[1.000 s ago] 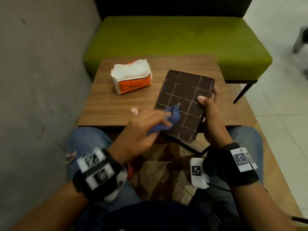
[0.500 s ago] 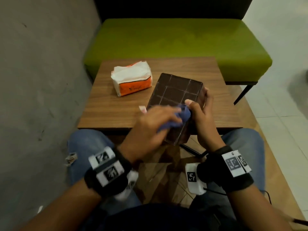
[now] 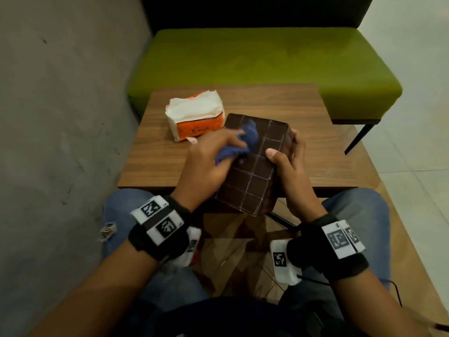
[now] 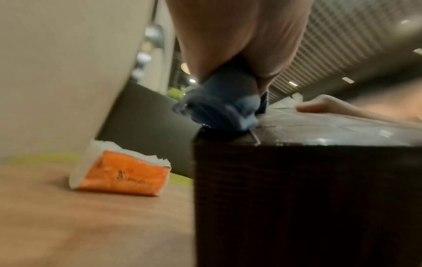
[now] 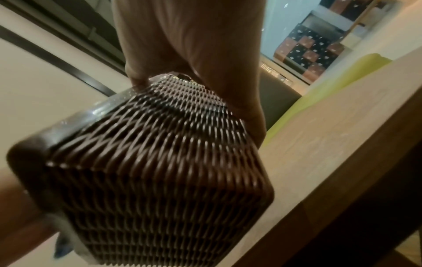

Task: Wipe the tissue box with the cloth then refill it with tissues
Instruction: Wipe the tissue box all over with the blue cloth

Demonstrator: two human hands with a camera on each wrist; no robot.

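**Supervisor:** Report the position of the tissue box.

**Operator:** I see the tissue box (image 3: 252, 166), dark brown, tilted, with its near end past the front edge of the wooden table (image 3: 155, 156). The face turned up is smooth, divided by a pale grid of lines. The right wrist view shows a woven texture on the side wall (image 5: 160, 162).

**Supervisor:** Right hand?

**Operator:** The right hand (image 3: 291, 171) grips the box on its right side: thumb on the gridded face, fingers wrapped round the far side wall.

**Supervisor:** Left hand?

**Operator:** The left hand (image 3: 209, 164) holds the blue cloth (image 3: 243, 142), bunched between its fingers, and presses it onto the gridded face in the far left part. In the left wrist view the cloth (image 4: 223, 108) sits at the box's upper edge, in contact with it.

**Supervisor:** Where are the tissues?

**Operator:** I see the tissue pack (image 3: 196, 115), orange wrapper with white tissues exposed on top, lying on the table just beyond and left of the box. Whether pack and box touch, I cannot tell. A small white scrap (image 3: 193, 140) lies on the table beside the left hand.

**Supervisor:** Surroundings?

**Operator:** A green bench (image 3: 267, 64) stands behind the table and a grey wall (image 3: 60, 105) on the left.
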